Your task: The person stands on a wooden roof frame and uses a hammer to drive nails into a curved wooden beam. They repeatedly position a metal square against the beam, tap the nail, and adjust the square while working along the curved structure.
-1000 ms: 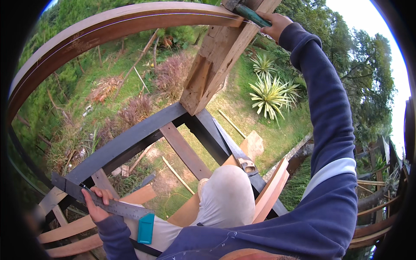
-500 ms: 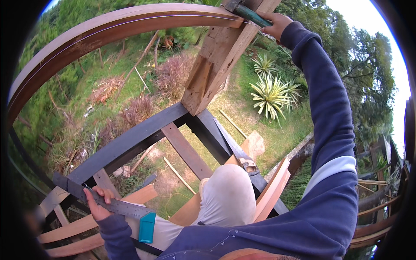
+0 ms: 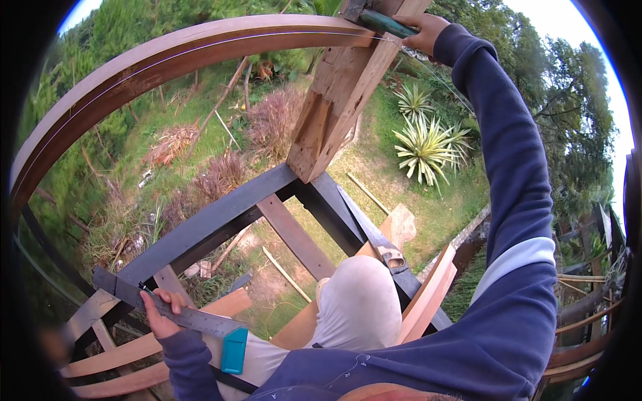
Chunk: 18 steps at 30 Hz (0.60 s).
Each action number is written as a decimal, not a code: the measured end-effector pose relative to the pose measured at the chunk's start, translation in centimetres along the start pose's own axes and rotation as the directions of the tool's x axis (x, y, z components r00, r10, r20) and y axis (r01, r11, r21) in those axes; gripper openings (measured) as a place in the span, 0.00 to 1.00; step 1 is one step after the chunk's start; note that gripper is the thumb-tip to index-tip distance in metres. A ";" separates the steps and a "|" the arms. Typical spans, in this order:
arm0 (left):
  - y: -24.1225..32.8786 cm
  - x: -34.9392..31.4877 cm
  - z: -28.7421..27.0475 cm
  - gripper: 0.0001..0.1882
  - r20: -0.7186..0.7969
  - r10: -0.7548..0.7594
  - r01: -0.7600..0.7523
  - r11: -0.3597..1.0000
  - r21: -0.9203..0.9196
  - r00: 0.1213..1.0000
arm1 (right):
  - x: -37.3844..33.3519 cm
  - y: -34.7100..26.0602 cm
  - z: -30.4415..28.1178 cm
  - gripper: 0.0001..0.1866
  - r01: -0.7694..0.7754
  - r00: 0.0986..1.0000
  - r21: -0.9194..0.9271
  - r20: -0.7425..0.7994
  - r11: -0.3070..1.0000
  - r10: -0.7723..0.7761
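My left hand (image 3: 160, 319), low on the left, is closed around the metal blade of a try square (image 3: 212, 323) with a teal stock (image 3: 234, 350). A thin dark pointed thing, perhaps a pen, pokes out by its fingertips. At the top, my right arm is stretched out. My right hand (image 3: 426, 35) grips the green handle of what looks like a hammer (image 3: 388, 24), its dark head at the top of a wooden post (image 3: 342, 100). A curved timber beam (image 3: 200, 41) meets that post, with a pale string line along its side.
Dark-painted beams (image 3: 207, 217) join at the post's foot, high above grass. A handsaw (image 3: 374, 237) lies along the right beam beside my bent knee (image 3: 361, 301). Loose planks (image 3: 428, 294) stand to its right. A brown crosspiece (image 3: 294, 234) spans between the beams.
The view has shifted slightly, so the scene sits a little lower and farther right. Both hands keep their holds on the try square and the hammer.
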<state>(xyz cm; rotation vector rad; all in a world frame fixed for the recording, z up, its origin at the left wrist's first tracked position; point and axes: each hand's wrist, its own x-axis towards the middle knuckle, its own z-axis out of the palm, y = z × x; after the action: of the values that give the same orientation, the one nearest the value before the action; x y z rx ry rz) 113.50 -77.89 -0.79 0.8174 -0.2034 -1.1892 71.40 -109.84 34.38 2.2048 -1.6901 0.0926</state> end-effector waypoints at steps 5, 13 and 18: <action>0.1 0.0 0.4 0.24 -0.036 0.005 -0.005 1.000 0.016 0.999 | -0.7 0.5 -0.3 0.29 0.016 0.995 0.045 -0.102 0.999 -0.011; -0.1 0.1 0.0 0.24 -0.022 0.002 -0.002 1.000 0.025 1.000 | -0.2 -0.1 0.2 0.29 -0.004 0.999 0.037 -0.048 0.999 0.005; -0.2 0.1 0.4 0.24 -0.025 -0.014 0.015 1.000 0.014 1.000 | 0.3 2.3 2.8 0.29 0.143 0.974 -0.091 -0.167 0.986 -0.156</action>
<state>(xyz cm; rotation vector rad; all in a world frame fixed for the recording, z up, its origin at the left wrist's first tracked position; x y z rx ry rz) 113.16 -78.13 -0.68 0.8470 -0.1862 -1.1918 68.84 -111.49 32.44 2.1889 -1.4072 0.1712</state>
